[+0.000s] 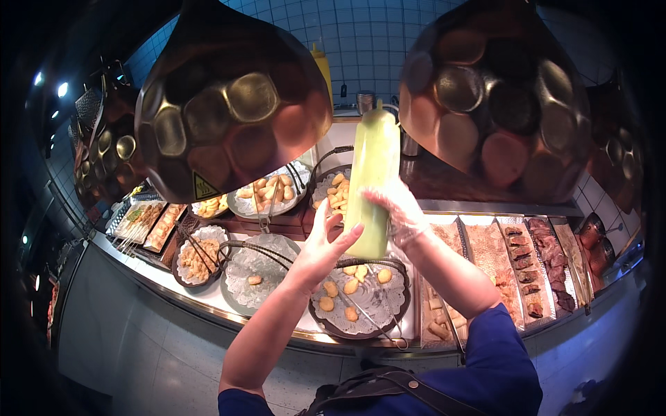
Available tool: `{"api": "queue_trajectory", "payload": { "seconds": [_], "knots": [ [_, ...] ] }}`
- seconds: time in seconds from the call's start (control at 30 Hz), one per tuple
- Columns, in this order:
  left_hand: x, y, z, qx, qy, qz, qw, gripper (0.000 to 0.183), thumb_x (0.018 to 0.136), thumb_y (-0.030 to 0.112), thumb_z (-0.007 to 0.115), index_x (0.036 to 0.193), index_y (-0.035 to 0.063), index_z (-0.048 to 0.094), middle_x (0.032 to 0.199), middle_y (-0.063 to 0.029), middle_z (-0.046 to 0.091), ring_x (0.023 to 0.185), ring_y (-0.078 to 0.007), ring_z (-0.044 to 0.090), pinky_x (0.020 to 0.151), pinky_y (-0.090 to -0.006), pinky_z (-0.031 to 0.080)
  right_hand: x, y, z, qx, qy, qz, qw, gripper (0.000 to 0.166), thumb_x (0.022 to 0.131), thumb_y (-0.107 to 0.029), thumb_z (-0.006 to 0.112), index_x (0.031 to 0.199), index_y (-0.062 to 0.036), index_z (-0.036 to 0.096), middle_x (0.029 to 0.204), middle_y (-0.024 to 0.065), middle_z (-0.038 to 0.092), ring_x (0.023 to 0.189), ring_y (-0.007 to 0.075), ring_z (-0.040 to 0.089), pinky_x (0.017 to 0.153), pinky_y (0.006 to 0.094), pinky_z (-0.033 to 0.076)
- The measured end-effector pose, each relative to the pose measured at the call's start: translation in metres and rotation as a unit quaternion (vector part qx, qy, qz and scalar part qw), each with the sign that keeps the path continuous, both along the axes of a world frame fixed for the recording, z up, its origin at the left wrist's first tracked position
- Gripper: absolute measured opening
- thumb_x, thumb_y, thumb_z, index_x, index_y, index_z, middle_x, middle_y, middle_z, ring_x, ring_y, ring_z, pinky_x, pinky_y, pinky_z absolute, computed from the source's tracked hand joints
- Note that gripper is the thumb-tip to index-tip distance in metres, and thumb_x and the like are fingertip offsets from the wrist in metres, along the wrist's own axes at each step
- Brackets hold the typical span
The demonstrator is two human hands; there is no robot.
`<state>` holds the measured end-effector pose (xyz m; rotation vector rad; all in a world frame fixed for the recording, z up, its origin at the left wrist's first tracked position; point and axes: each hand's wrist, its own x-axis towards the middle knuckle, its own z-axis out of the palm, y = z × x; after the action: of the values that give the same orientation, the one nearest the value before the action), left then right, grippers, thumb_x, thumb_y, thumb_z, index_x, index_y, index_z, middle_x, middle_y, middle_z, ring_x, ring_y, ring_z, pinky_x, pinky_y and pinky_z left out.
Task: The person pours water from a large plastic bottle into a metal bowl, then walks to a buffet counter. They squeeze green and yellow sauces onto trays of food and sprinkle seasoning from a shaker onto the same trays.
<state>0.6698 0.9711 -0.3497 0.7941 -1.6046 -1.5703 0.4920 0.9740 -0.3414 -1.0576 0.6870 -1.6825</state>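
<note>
A large squeeze bottle (373,151) with pale yellow-green contents is held nearly upright, its capped nozzle at the top. My right hand (398,208), in a clear plastic glove, grips it from the right side. Just left of its lower part is my left hand (328,252), fingers spread; whether the thumb touches the bottle I cannot tell. Below the hands lies a round, doily-lined platter (364,312) with several golden fried pieces and metal tongs (364,312). To its left a similar platter (250,283) bears one small fried piece (254,280).
Two hammered-metal heat lamps (234,114) (494,114) hang low over the counter. Long trays of meat and other food (523,260) line the right. Skewers (140,223) and more fried-food platters (197,257) stand left. A yellow bottle (322,67) stands behind.
</note>
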Motion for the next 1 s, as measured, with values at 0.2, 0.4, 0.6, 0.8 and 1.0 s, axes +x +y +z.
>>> {"api": "queue_trajectory", "payload": {
  "seconds": [0.2,0.4,0.6,0.8,1.0],
  "knots": [
    [-0.003,-0.012,-0.024,-0.002,-0.007,0.038,0.999,0.079,0.084,0.014,0.066,0.145,0.0048,0.015,0.134,-0.0200,0.037,0.119,-0.0260,0.045,0.099,-0.0372,0.040,-0.040,-0.150,0.052,-0.071,0.101,-0.184,0.975,0.050,0.068,-0.001,0.075,0.112,-0.0009,0.050,0.097,0.0085,0.062,0.086,0.0184,0.062,0.074,0.0310,0.053],
    [0.037,0.007,-0.035,-0.001,-0.012,0.082,0.997,0.069,0.086,-0.001,0.058,0.144,0.0056,0.019,0.127,-0.0164,0.044,0.110,-0.0216,0.054,0.091,-0.0313,0.045,-0.069,-0.318,0.086,-0.223,0.170,-0.317,0.906,0.057,0.059,-0.005,0.080,0.107,0.0013,0.052,0.093,0.0093,0.062,0.084,0.0178,0.061,0.069,0.0290,0.053],
    [0.093,0.016,-0.079,0.155,0.084,0.148,0.973,0.043,0.091,0.015,0.055,0.129,-0.0030,0.044,0.120,-0.0143,0.056,0.098,-0.0191,0.058,0.083,-0.0291,0.049,-0.121,-0.409,0.106,-0.189,0.210,-0.306,0.909,0.081,0.052,-0.009,0.083,0.121,-0.0052,0.041,0.105,0.0112,0.058,0.094,0.0219,0.059,0.075,0.0362,0.055],
    [0.130,0.029,-0.113,-0.006,-0.080,0.197,0.977,0.029,0.088,0.008,0.052,0.115,-0.0026,0.058,0.111,-0.0137,0.061,0.097,-0.0235,0.058,0.081,-0.0328,0.048,-0.100,-0.404,0.098,-0.043,0.270,-0.372,0.887,0.087,0.051,-0.015,0.085,0.124,-0.0080,0.039,0.110,0.0126,0.059,0.099,0.0248,0.059,0.083,0.0367,0.051],
    [0.136,0.037,-0.127,-0.038,-0.107,0.247,0.962,0.026,0.089,0.005,0.046,0.109,-0.0010,0.062,0.106,-0.0125,0.065,0.097,-0.0225,0.059,0.084,-0.0319,0.046,-0.091,-0.415,0.087,-0.018,0.260,-0.409,0.875,0.077,0.052,-0.013,0.082,0.117,-0.0086,0.043,0.108,0.0159,0.060,0.100,0.0311,0.059,0.086,0.0387,0.049]
  ]
}}
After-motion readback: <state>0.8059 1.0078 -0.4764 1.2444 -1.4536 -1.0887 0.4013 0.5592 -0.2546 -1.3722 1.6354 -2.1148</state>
